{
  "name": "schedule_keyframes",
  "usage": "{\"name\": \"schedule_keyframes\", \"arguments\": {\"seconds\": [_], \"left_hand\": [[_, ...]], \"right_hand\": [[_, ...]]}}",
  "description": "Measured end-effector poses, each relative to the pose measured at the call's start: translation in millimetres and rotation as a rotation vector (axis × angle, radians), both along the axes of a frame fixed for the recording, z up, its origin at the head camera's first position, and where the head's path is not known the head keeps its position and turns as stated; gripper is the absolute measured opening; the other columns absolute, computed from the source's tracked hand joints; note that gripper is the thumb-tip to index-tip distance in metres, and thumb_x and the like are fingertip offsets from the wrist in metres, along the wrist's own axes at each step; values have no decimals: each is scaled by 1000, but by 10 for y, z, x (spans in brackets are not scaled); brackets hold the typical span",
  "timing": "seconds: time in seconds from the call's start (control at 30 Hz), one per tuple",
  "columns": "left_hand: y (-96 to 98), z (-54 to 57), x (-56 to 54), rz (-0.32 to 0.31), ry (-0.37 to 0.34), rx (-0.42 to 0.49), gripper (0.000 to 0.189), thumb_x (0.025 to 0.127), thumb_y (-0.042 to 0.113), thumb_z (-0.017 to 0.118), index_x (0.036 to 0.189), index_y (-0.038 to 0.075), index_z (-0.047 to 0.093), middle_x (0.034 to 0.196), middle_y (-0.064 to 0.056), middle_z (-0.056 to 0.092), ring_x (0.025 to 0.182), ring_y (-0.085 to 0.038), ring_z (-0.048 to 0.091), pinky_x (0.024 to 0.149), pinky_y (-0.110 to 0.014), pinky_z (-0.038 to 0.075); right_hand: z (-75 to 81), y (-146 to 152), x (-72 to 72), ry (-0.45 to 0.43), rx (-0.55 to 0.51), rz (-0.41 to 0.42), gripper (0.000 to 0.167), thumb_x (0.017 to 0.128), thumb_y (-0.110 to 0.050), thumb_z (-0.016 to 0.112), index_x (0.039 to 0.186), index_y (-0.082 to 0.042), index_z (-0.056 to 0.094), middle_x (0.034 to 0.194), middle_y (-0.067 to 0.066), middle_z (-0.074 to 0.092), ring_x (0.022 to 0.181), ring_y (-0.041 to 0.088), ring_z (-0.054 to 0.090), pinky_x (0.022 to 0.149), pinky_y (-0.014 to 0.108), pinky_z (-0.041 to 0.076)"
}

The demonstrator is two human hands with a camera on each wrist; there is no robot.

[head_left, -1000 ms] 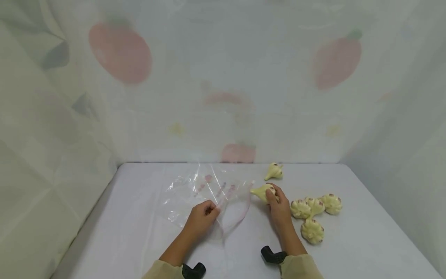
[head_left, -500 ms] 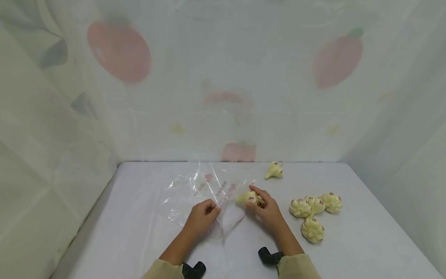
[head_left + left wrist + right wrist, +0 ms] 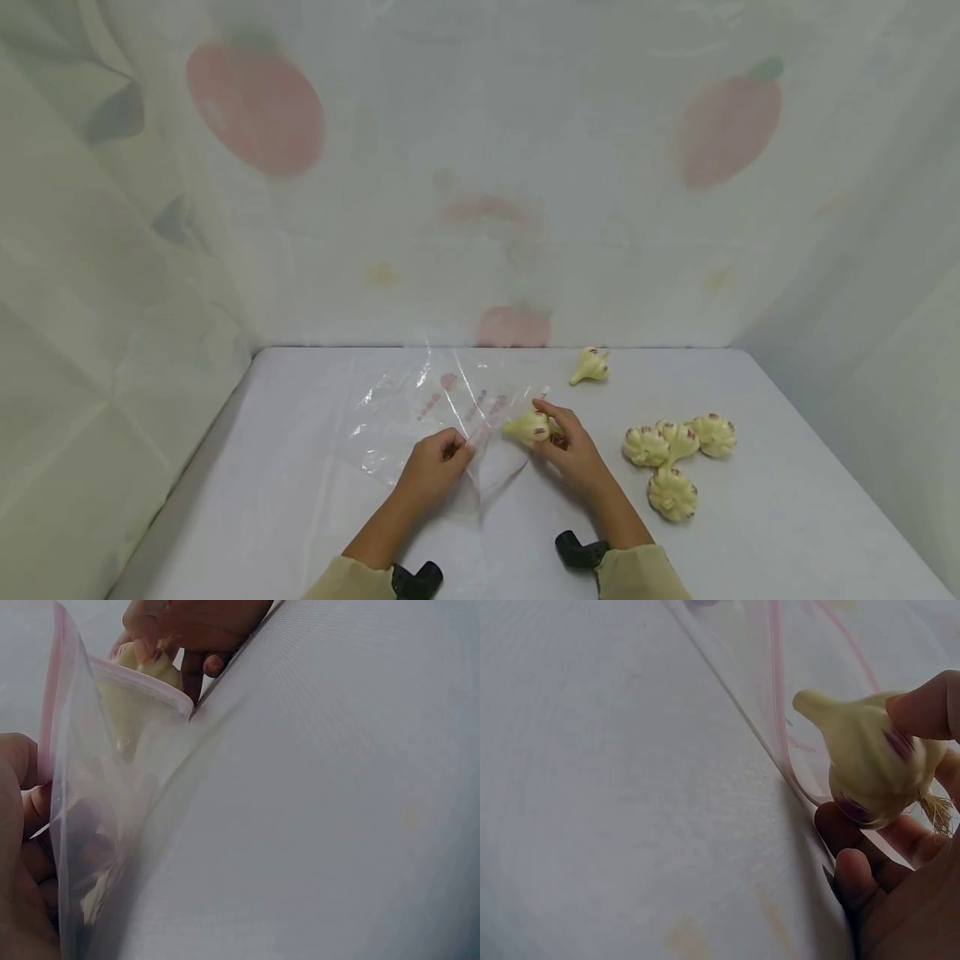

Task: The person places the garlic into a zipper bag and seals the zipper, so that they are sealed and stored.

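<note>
A clear plastic zip bag (image 3: 405, 408) with pink edging and small printed marks lies on the white table. My left hand (image 3: 437, 468) pinches the pink-edged rim of its mouth, which stands parted in the left wrist view. My right hand (image 3: 573, 454) grips a garlic bulb (image 3: 874, 757) by its root end, thumb on one side and fingers on the other. The bulb is pale yellow with purple streaks. Its stem points left into the bag's mouth, and in the left wrist view the stem end (image 3: 124, 735) shows through the clear plastic.
Several garlic bulbs (image 3: 672, 495) sit grouped on the right side of the table. Another lone bulb (image 3: 591, 366) lies near the back edge. Patterned fabric walls (image 3: 480, 167) close in the table at the back and both sides.
My right hand has carried the garlic bulb leftward and slightly down, from beside the bag to its mouth. My left hand has stayed at the rim.
</note>
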State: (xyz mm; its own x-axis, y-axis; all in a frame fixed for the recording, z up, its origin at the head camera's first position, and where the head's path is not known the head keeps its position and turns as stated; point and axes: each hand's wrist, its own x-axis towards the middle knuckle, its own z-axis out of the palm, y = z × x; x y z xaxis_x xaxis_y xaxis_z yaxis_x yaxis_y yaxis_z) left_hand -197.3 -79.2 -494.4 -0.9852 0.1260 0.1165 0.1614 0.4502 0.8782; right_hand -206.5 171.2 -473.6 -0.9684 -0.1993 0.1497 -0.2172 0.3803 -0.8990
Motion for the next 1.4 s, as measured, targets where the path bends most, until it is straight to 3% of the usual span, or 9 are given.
{"name": "schedule_keyframes", "arguments": {"seconds": [0.13,0.33,0.57,0.87,1.13,1.27,1.4], "left_hand": [[-4,-16,-8,-5,13,-5,21,92,25,66,73,19,58,61,7,50,58,-7,45,54,-23,38],[-2,-14,-4,-11,22,-4,21,91,24,66,73,19,58,61,8,50,57,-7,45,53,-22,37],[6,-22,-3,3,25,-18,20,90,23,66,73,19,58,61,8,47,60,-7,45,54,-22,37],[2,-34,-11,-1,25,-25,20,90,23,66,73,19,58,61,8,47,59,-6,44,53,-22,37],[4,-25,4,-5,28,-31,21,90,23,66,71,20,58,60,9,47,58,-6,43,53,-22,36],[7,-23,-2,-11,16,-37,20,91,24,66,73,19,58,62,8,48,59,-7,44,53,-23,36],[1,-5,-16,-18,3,-40,20,91,25,66,74,19,59,63,7,48,60,-9,45,53,-23,37]], "right_hand": [[-171,41,-75,33,0,-7,64,85,-8,73,144,-19,50,141,10,49,120,21,47,90,26,47],[-204,39,-93,35,-4,-13,68,80,-18,81,142,-23,53,135,6,53,124,23,50,94,30,46],[-216,28,-100,67,63,-57,67,83,-26,79,143,-22,52,133,5,56,123,21,52,101,43,45],[-188,42,-82,93,102,-63,48,95,-33,64,141,-24,54,131,3,59,97,14,59,82,27,50],[-171,32,-71,54,86,-81,47,94,-30,67,139,-25,56,128,4,61,88,13,62,73,24,51],[-175,15,-77,12,32,-124,45,88,-30,74,130,-21,59,121,4,63,82,12,63,68,23,50],[-178,-8,-90,40,10,-163,30,82,-26,80,105,-16,64,107,5,63,82,12,60,71,22,49]]}}
